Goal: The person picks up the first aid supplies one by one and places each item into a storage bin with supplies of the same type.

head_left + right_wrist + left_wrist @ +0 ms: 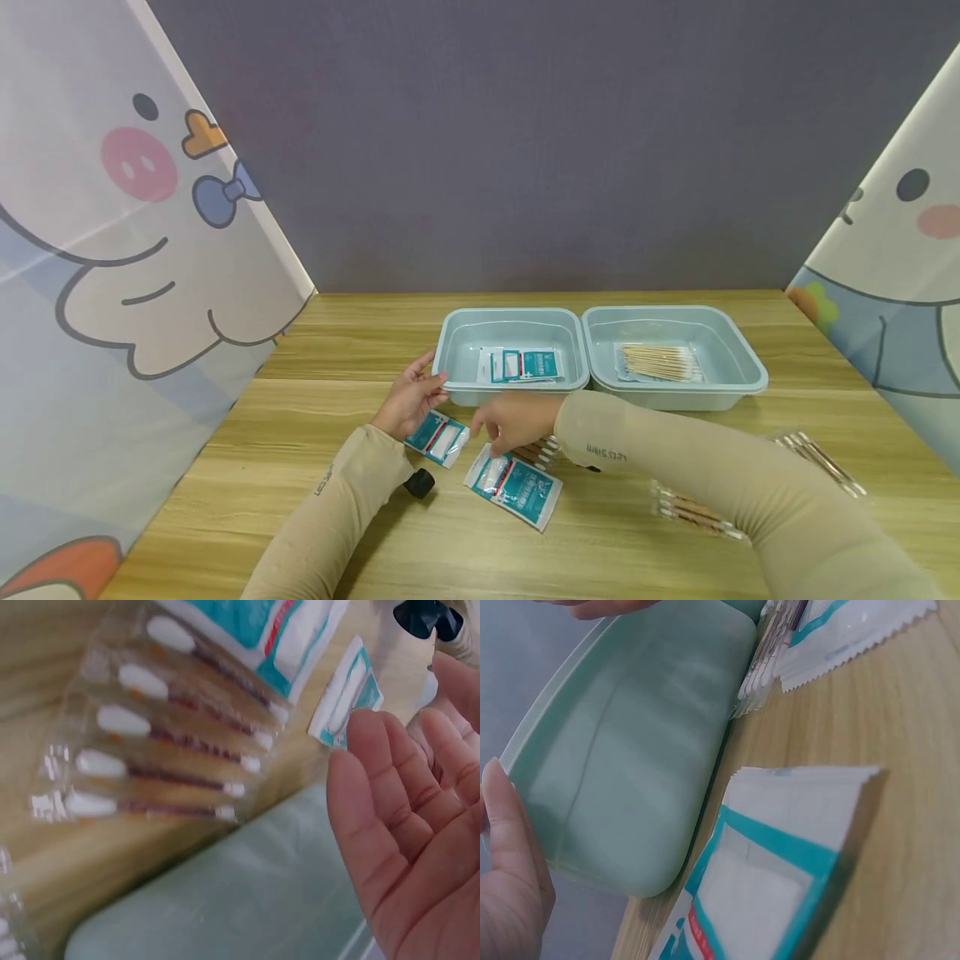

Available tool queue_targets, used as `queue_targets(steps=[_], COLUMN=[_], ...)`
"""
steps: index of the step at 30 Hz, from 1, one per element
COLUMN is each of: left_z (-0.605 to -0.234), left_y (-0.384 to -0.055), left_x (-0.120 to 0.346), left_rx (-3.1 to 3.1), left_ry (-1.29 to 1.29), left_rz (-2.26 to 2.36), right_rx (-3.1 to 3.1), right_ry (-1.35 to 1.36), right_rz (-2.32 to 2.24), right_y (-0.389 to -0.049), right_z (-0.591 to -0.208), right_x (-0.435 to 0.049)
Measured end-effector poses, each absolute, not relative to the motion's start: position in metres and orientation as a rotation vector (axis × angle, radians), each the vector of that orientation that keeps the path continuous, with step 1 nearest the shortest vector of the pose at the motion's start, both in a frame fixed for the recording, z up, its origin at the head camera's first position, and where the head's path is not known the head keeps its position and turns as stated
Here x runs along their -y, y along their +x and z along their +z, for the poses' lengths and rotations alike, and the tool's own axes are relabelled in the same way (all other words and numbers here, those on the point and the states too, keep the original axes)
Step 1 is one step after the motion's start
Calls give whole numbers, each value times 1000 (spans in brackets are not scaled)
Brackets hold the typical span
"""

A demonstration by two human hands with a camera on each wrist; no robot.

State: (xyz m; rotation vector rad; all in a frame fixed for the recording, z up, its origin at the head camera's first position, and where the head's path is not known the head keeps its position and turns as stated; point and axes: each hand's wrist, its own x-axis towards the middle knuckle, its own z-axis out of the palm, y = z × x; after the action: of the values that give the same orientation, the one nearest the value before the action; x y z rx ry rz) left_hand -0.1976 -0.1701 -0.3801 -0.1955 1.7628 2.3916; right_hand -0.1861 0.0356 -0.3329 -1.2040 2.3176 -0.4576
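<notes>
My left hand (410, 398) grips the front left corner of the left light-blue tray (459, 358), its thumb at the rim. Inside that tray lie several teal-and-white sachets (528, 365). Just in front of the tray, my right hand (513, 418) hovers with fingers loosely bent and nothing in them; the right wrist view shows its bare palm. One teal-and-white sachet (437, 437) lies beside my left hand, another sachet (525, 493) below my right. Partly covered by my right hand and sleeve is a clear pack of brown-stemmed cotton swabs (180, 727).
A second light-blue tray (731, 358) adjoins the first on the right, holding a bundle of thin wooden sticks (660, 362). Two more swab packs, one (697, 512) near my right sleeve and another (821, 460) farther right, lie on the wooden table (360, 333). A grey wall (525, 167) rises behind.
</notes>
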Motion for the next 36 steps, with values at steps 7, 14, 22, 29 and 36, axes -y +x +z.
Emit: queue_targets(steps=[7,14,22,29,36], left_z=[-381,-381,-381,-382,-382], left_y=[-198,-199,-200,-199,-199], left_x=[170,170,170,170,170], left_rx=[-1749,-1742,-1722,-1721,-1733], left_ry=[-181,-187,-180,-194,-166], left_rz=[2400,2407,2416,2412,2417], right_rx=[-2316,-2387,-2486,-2496,-2503], right_ry=[-1132,-1111,-1086,-1186,-1288], right_rz=[-434,-448,-497,-392,-307], right_y=[-179,-174,-168,-164,-157], right_z=[-344,-353,-360,-367,-369], right_x=[-35,-34,-35,-35,-33])
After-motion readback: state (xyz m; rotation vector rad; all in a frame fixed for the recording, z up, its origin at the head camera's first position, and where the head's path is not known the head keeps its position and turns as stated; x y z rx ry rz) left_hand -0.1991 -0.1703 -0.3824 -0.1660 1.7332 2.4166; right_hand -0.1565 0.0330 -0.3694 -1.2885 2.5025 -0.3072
